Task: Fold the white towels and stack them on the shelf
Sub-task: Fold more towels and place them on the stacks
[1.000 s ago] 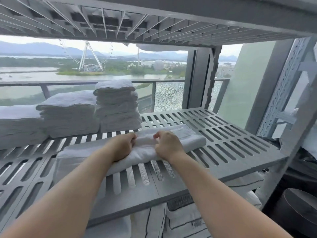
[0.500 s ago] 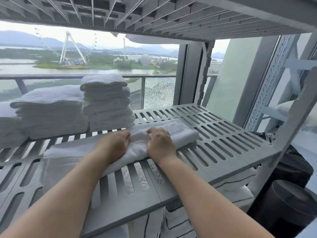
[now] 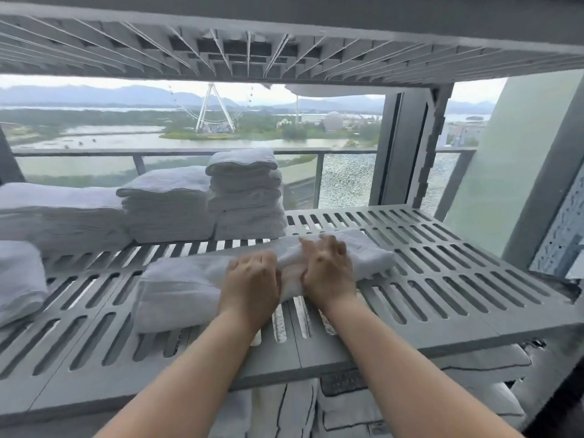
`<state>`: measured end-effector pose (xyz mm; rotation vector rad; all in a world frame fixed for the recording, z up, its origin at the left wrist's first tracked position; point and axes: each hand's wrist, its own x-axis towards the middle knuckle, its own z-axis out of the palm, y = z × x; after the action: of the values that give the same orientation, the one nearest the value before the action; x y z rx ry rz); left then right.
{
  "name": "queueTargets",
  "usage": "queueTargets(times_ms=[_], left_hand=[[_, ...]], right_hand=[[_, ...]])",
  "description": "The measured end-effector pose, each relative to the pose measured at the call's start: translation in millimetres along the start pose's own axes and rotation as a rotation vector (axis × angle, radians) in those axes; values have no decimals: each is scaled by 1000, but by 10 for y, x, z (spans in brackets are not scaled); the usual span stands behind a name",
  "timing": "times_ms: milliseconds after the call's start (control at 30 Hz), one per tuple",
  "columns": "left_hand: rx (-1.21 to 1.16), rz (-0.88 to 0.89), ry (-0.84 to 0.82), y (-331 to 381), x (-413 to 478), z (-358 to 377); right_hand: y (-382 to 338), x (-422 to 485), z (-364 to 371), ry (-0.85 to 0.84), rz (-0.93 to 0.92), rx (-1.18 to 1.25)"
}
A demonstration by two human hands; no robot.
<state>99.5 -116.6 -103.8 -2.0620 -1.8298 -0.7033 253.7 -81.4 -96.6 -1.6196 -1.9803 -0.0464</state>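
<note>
A long folded white towel lies crosswise on the grey slotted shelf. My left hand and my right hand rest side by side on its middle, both gripping the cloth where it bunches between them. Behind, stacks of folded white towels stand in a row: a tall narrow stack, a wider one and a low one at far left. Another folded towel sits at the left edge.
A second slotted shelf hangs close overhead. A grey upright post and a perforated metal upright stand at the right. More towels with dark stripes lie on the level below. A window with a railing is behind.
The view swung left and pulled back, showing more of the shelf's left side. My hands stay together on the towel's middle; my right fingers have spread a little over it.
</note>
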Motion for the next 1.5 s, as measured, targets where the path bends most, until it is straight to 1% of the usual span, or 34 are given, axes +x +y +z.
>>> queueTargets(times_ms=[67, 167, 267, 400, 467, 633, 767, 867, 1000, 1133, 1200, 1267, 1400, 1500], left_hand=[[37, 91, 49, 12, -56, -24], [137, 153, 90, 56, -182, -92], [170, 150, 138, 98, -355, -208], [172, 105, 116, 197, -574, -359], [196, 88, 93, 260, -652, -420], [214, 22, 54, 382, -812, -492], [237, -33, 26, 415, -877, -533], [220, -35, 0, 419, -913, -576], [175, -22, 10, 378, -1004, -596], [170, -5, -27, 380, -1132, -676], [182, -24, -61, 375, -1208, -715], [168, -31, -97, 371, -1274, -750], [156, 4, -147, 392, -1380, -816], [187, 15, -119, 349, -1477, -806]], right_hand=[[79, 27, -8, 33, -51, -71], [163, 35, -41, 39, -129, -122], [270, -28, -143, 93, -202, -153], [390, -140, -277, 134, -439, -188], [419, -184, -316, 124, -496, -175], [494, -297, -353, 117, -532, -88], [587, -424, -431, 83, -534, -115], [672, -543, -531, 11, -485, -124], [720, -690, -617, -132, -396, -172], [746, -811, -689, -143, -280, -141], [735, -865, -732, -149, -294, -169], [686, -948, -738, -191, -337, -196], [433, -1085, -764, -279, -391, -168], [219, -1165, -791, -316, -393, -164]])
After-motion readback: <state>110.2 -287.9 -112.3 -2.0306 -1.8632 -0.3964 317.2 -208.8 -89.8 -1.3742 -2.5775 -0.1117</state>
